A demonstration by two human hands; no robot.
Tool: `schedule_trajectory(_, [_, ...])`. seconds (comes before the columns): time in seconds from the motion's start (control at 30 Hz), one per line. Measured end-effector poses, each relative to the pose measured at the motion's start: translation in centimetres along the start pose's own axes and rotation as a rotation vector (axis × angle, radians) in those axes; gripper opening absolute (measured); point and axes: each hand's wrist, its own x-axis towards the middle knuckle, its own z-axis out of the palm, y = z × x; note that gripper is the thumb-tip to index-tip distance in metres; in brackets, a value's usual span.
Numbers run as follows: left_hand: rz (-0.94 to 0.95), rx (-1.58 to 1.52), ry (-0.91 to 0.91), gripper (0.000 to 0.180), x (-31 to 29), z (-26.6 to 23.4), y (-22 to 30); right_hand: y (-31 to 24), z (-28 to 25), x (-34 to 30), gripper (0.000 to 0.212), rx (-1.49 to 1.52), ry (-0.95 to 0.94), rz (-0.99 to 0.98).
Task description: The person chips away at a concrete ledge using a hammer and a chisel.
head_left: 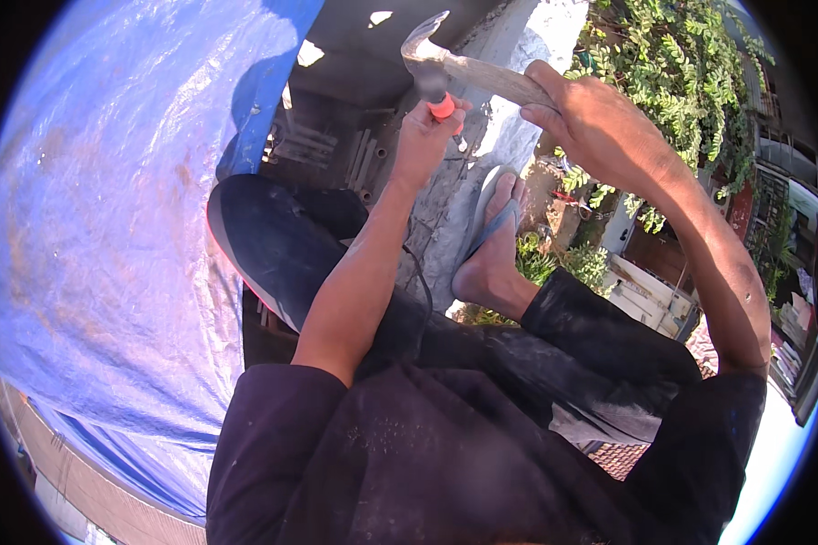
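Note:
My right hand [600, 123] is closed round the wooden handle of a claw hammer [495, 79]. The hammer's metal head, claw curving up and away, is over the top of a short red-handled tool [443, 107], perhaps a chisel. My left hand [423, 145] is wrapped round that tool, and its dark lower end shows just below my fingers. Whether the hammer touches the tool's end cannot be made out. Beneath both hands runs the top of a rough, whitish concrete wall [441, 204].
My sandalled foot [495, 227] stands on the wall. A large blue tarp [118, 209] spreads on the left. Below, a dark space holds pipes and slats [364, 159]. Leafy plants [668, 82] grow on the right, above wooden boards [645, 295] lower down.

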Motion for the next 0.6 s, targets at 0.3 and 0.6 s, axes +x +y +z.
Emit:
schedule_trajectory(0.3, [0.004, 0.059, -0.032, 0.017, 0.0, 0.3, 0.4, -0.7, 0.5, -1.4, 0.038, 0.169, 0.179, 0.069])
schedule_trajectory(0.6, [0.023, 0.182, -0.047, 0.015, -0.1, 0.8, 0.6, -1.5, -0.7, -2.0, 0.04, 0.285, 0.393, 0.063])
